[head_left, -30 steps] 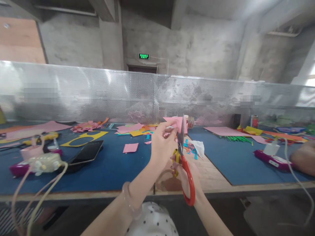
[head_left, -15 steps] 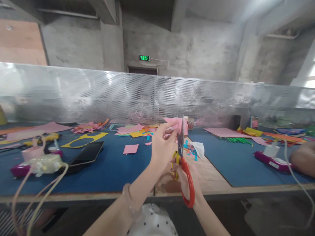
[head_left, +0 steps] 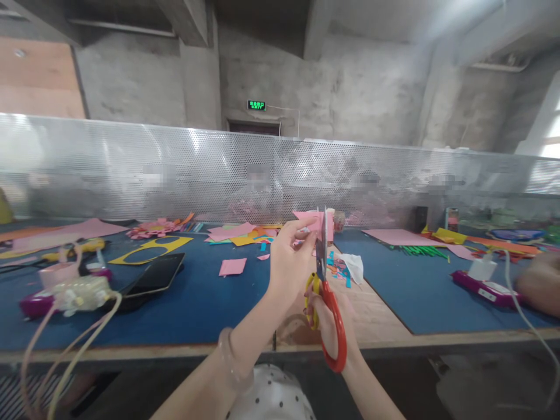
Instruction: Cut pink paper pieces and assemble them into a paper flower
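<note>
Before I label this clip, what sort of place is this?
Probably a craft workshop: red-and-yellow-handled metal scissors, flat pink paper sheets on a long blue worktable, a bare grey concrete wall.

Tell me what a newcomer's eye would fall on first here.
Probably the red-and-yellow-handled scissors at center, in the right hand, blades at the pink paper that the left hand holds. Next might come the green exit sign high on the concrete wall, then the yellow sheet with round cutouts, left of center.
</note>
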